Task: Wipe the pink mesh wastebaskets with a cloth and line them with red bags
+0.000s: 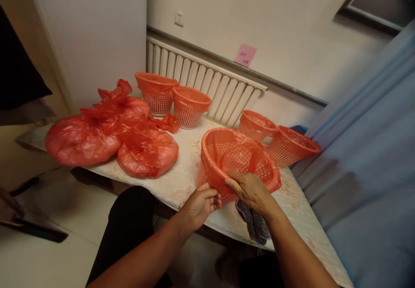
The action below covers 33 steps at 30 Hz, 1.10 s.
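Observation:
A basket [210, 167] lined with a thin red plastic bag stands tilted near the table's front edge, its mouth facing up. My right hand [251, 190] grips the near rim, thumb inside on the lining and fingers over the outside. Just left of it, my left hand [202, 201] is closed at the basket's outer wall below the rim, fingers curled and pressed together; whatever they pinch is too small to make out. A dark grey cloth item [254, 225] lies under my right wrist at the table edge.
Several full, knotted red bags [149, 152] sit on the table [184, 175] at left. Two lined baskets [191, 106] stand behind them, two more [288, 147] at back right. A radiator [223, 93] lines the wall; a blue curtain [366, 171] hangs right. Another person's hand [11, 203] shows far left.

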Each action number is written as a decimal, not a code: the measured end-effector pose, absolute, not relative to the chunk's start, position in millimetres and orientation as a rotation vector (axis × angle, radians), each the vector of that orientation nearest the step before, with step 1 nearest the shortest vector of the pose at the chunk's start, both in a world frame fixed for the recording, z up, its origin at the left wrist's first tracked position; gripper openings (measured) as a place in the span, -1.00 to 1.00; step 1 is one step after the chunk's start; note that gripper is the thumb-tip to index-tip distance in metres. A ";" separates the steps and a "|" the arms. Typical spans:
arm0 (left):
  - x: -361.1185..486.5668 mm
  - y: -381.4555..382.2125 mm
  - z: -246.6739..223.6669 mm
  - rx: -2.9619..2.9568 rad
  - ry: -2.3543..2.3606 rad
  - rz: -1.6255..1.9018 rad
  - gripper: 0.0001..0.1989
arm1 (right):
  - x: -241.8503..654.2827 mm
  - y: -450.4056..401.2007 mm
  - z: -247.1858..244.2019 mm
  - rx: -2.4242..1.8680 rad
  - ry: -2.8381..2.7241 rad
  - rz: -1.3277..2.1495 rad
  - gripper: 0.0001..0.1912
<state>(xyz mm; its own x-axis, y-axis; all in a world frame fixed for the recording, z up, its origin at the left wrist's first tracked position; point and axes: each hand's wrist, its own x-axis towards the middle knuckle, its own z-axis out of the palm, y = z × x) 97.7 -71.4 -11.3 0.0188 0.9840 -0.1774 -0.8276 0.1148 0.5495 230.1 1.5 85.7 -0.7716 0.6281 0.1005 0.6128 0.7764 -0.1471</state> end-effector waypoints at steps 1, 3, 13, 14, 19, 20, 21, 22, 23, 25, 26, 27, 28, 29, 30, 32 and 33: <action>97.4 -72.2 -11.5 0.323 0.556 1.438 -0.86 | 230.2 1.4 85.8 -0.992 -2.821 0.159 -0.57; 97.1 -73.4 -11.8 0.297 0.471 1.423 -0.86 | 230.6 1.0 85.9 -0.987 -2.817 0.164 -0.57; 110.3 -67.4 -6.9 0.358 0.384 1.405 -0.82 | 230.3 1.6 86.3 -0.989 -2.820 0.208 -0.55; 112.0 -66.3 -7.6 0.361 0.407 1.408 -0.82 | 230.3 1.9 86.3 -0.991 -2.823 0.213 -0.55; 115.6 -63.8 -11.4 0.382 0.477 1.425 -0.83 | 231.1 2.4 85.9 -0.990 -2.826 0.210 -0.56; 115.4 -63.9 -11.3 0.391 0.493 1.423 -0.84 | 231.3 2.5 85.7 -0.989 -2.825 0.205 -0.56; 115.1 -64.2 -10.8 0.396 0.513 1.419 -0.84 | 231.5 2.6 85.4 -0.988 -2.826 0.200 -0.56; 114.6 -64.5 -10.1 0.397 0.532 1.414 -0.85 | 231.7 2.7 85.1 -0.987 -2.827 0.195 -0.56; 114.0 -64.9 -9.4 0.394 0.549 1.409 -0.85 | 231.7 2.9 84.9 -0.985 -2.828 0.188 -0.55; 112.9 -65.6 -8.1 0.392 0.574 1.400 -0.86 | 231.7 3.1 84.4 -0.986 -2.828 0.179 -0.55; 112.4 -65.8 -7.8 0.393 0.580 1.398 -0.86 | 231.7 3.2 84.3 -0.986 -2.828 0.176 -0.55; 112.0 -65.9 -7.7 0.394 0.586 1.396 -0.86 | 231.6 3.2 84.3 -0.988 -2.829 0.175 -0.55; 111.7 -65.9 -7.7 0.394 0.593 1.394 -0.86 | 231.4 3.2 84.4 -0.990 -2.830 0.176 -0.55; 111.4 -65.8 -7.8 0.393 0.599 1.394 -0.86 | 231.3 3.0 84.6 -0.995 -2.832 0.177 -0.56; 111.2 -65.8 -8.0 0.391 0.603 1.395 -0.86 | 231.1 2.8 84.8 -1.000 -2.834 0.176 -0.56; 111.0 -66.0 -8.6 0.386 0.606 1.399 -0.86 | 230.9 2.3 85.3 -1.010 -2.835 0.170 -0.57; 111.0 -66.4 -9.0 0.384 0.606 1.400 -0.85 | 230.8 2.1 85.5 -1.011 -2.834 0.165 -0.57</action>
